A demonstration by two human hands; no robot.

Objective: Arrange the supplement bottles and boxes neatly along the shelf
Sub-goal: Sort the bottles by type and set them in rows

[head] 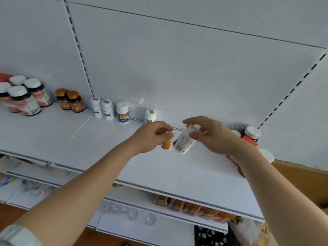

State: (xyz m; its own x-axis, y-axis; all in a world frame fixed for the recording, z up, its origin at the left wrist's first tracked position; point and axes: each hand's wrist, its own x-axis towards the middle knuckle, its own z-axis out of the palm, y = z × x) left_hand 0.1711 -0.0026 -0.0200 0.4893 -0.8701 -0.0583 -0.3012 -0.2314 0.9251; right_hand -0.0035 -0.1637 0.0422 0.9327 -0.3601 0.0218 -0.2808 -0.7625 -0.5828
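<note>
Partly hidden red box, forearm-covered red bottle

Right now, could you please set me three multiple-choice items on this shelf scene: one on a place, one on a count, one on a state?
1. Where does the orange-labelled bottle with no hand on it stand?
A. at the shelf's back
B. at its front edge
C. on the lower shelf

2. How many amber bottles with gold caps stand there?
A. one
B. two
C. four

3. How is the white bottle in the right hand?
A. upright on the shelf
B. tilted, gripped by the cap
C. lying flat

Answers: 1 A, it stands against the back panel; 2 B, a pair side by side; 3 B, its base leans toward the small orange bottle that the left hand holds.
</note>
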